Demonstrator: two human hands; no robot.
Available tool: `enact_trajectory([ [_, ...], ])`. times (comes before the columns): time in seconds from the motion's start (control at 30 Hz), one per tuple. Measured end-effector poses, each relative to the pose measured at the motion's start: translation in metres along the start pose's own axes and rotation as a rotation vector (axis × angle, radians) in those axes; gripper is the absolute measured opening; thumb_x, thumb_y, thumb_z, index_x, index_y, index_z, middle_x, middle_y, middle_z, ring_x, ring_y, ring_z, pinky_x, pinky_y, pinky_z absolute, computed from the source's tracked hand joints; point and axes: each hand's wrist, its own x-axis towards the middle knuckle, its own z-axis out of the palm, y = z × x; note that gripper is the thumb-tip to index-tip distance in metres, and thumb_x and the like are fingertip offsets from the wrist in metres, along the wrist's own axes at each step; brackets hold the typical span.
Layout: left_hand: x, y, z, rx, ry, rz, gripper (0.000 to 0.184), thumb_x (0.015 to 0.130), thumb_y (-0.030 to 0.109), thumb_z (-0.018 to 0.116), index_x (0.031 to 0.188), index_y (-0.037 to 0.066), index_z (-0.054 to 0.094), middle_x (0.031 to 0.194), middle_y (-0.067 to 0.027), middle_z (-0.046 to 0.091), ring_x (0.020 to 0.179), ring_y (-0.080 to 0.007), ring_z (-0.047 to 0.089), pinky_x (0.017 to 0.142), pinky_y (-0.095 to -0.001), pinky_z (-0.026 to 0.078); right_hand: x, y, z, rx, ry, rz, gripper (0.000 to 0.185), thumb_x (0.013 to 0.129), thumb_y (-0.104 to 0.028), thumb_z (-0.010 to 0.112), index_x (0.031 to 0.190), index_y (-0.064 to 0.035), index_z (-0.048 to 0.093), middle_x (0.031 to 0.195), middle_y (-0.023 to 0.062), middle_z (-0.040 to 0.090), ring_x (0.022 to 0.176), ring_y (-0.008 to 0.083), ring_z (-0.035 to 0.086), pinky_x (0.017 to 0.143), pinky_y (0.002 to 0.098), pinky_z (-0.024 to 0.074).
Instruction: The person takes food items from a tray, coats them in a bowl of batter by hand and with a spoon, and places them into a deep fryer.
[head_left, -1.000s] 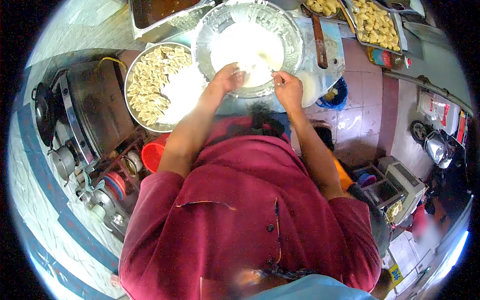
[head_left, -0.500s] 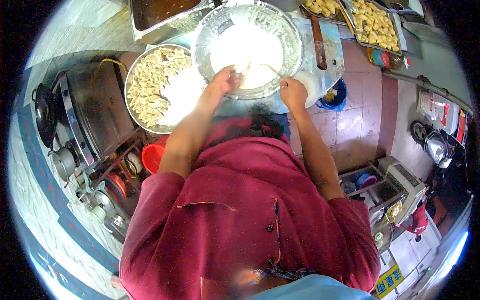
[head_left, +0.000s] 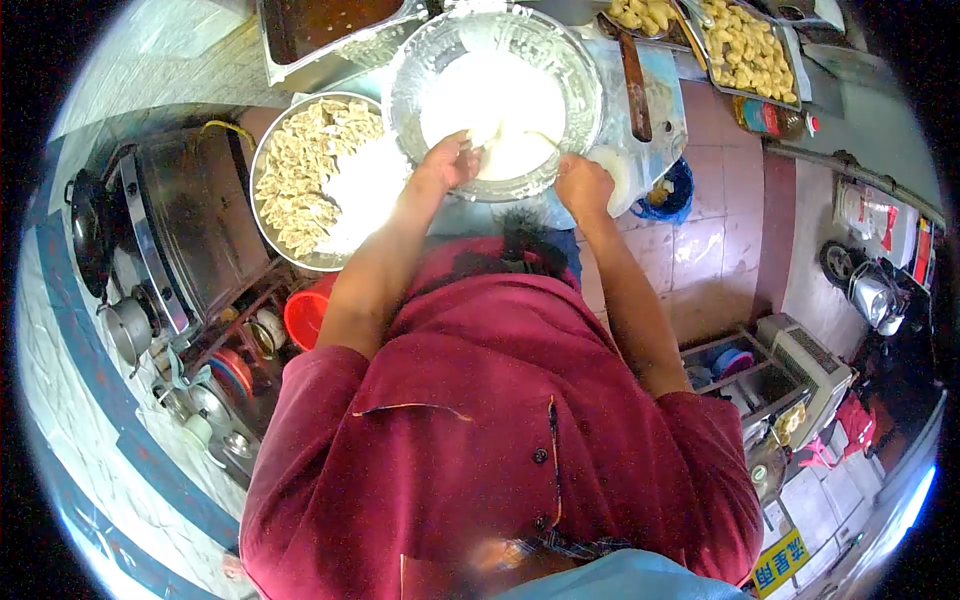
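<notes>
White glare masks part of the basin (head_left: 597,112) and round tray (head_left: 258,212); left hand (head_left: 452,162) curled, right hand (head_left: 584,186) clenched, contents unclear.

Light-blue worktop (head_left: 668,112), smeared white; on it: large round bowl (head_left: 583,112), brown strip-like tool (head_left: 636,90), rectangular metal tray (head_left: 345,61).

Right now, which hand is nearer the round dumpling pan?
Left. The left hand is over the left side of the bowl, beside the round pan; the right hand is at the bowl's near-right rim, farther off.
</notes>
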Motion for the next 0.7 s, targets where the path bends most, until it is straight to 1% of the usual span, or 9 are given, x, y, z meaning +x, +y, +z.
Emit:
enact_trajectory([
  [0.07, -0.002, 0.0, -0.001, -0.015, 0.012, 0.009, 0.022, 0.089, 0.028, 0.058, 0.093, 0.007, 0.054, 0.072, -0.007, 0.057, 0.056, -0.0149, 0.051, 0.044, -0.0242, 0.043, -0.008, 0.001, 0.003, 0.119, 0.033, -0.019, 0.019, 0.084, -0.025, 0.055, 0.079, -0.0117, 0.068, 0.077, 0.017, 0.066, 0.077, 0.0367, 0.063, 0.069, 0.0457, 0.0491],
  [0.17, -0.007, 0.0, 0.002, -0.034, 0.039, 0.011, 0.023, 0.089, 0.028, 0.058, 0.094, 0.006, 0.054, 0.073, -0.0074, 0.058, 0.055, -0.0148, 0.052, 0.045, -0.0242, 0.044, -0.006, 0.007, 0.012, 0.488, 0.097, -0.041, 0.016, 0.082, -0.022, 0.057, 0.082, -0.0124, 0.069, 0.077, 0.0165, 0.066, 0.075, 0.0369, 0.063, 0.068, 0.0447, 0.0491],
  [0.27, -0.005, -0.002, 0.006, -0.005, 0.013, 0.001, 0.024, 0.091, 0.028, 0.054, 0.101, 0.005, 0.052, 0.078, -0.0114, 0.058, 0.058, -0.0165, 0.053, 0.043, -0.0237, 0.043, -0.013, -0.013, -0.013, 0.603, 0.013, -0.076, 0.015, 0.081, -0.021, 0.059, 0.087, -0.0133, 0.07, 0.079, 0.0157, 0.066, 0.076, 0.0368, 0.063, 0.068, 0.0446, 0.0488],
  [0.3, 0.0, -0.002, 0.004, 0.008, -0.003, 0.0, 0.025, 0.093, 0.028, 0.052, 0.104, 0.005, 0.051, 0.08, -0.0134, 0.058, 0.059, -0.0174, 0.054, 0.043, -0.0234, 0.042, -0.012, -0.015, -0.017, 0.527, 0.063, -0.053, 0.015, 0.081, -0.02, 0.059, 0.088, -0.0131, 0.07, 0.079, 0.0155, 0.066, 0.076, 0.0367, 0.063, 0.068, 0.0444, 0.0489],
  [0.37, 0.009, -0.002, 0.0, 0.017, -0.007, -0.028, 0.026, 0.092, 0.027, 0.052, 0.105, 0.004, 0.051, 0.081, -0.0135, 0.058, 0.059, -0.0172, 0.053, 0.044, -0.0245, 0.042, -0.008, -0.02, -0.022, 0.375, 0.156, -0.016, 0.016, 0.081, -0.02, 0.059, 0.088, -0.0127, 0.07, 0.079, 0.0151, 0.066, 0.076, 0.0365, 0.063, 0.069, 0.0439, 0.0491],
  [0.47, 0.01, 0.001, -0.003, 0.007, -0.056, -0.044, 0.026, 0.091, 0.026, 0.054, 0.106, 0.004, 0.051, 0.083, -0.0127, 0.058, 0.059, -0.0169, 0.053, 0.048, -0.0255, 0.043, 0.002, -0.008, -0.014, 0.363, 0.27, 0.054, 0.017, 0.081, -0.021, 0.058, 0.089, -0.0141, 0.071, 0.079, 0.0161, 0.066, 0.077, 0.0362, 0.064, 0.071, 0.0436, 0.0494],
  [0.57, -0.008, -0.002, 0.008, 0.034, -0.075, -0.011, 0.023, 0.092, 0.026, 0.054, 0.101, 0.005, 0.052, 0.078, -0.0086, 0.057, 0.06, -0.0152, 0.052, 0.049, -0.0244, 0.045, 0.001, -0.001, 0.008, 0.349, 0.114, 0.091, 0.019, 0.079, -0.023, 0.059, 0.09, -0.0125, 0.071, 0.082, 0.0172, 0.067, 0.081, 0.0348, 0.064, 0.074, 0.0427, 0.0499],
  [0.67, -0.021, -0.006, 0.014, 0.022, -0.127, -0.021, 0.022, 0.093, 0.026, 0.053, 0.097, 0.005, 0.053, 0.074, -0.0064, 0.056, 0.06, -0.0143, 0.052, 0.049, -0.0239, 0.045, 0.003, -0.007, 0.031, 0.493, -0.275, 0.027, 0.021, 0.078, -0.023, 0.06, 0.091, -0.0104, 0.072, 0.087, 0.0166, 0.067, 0.085, 0.033, 0.065, 0.075, 0.042, 0.0503],
  [0.7, -0.023, -0.006, 0.015, 0.008, -0.153, -0.034, 0.022, 0.093, 0.026, 0.052, 0.096, 0.005, 0.053, 0.074, -0.0061, 0.055, 0.061, -0.0142, 0.052, 0.049, -0.024, 0.045, 0.008, -0.008, 0.043, 0.538, -0.265, 0.032, 0.021, 0.078, -0.022, 0.06, 0.091, -0.0098, 0.072, 0.087, 0.0158, 0.068, 0.086, 0.0329, 0.065, 0.075, 0.0416, 0.0502],
])
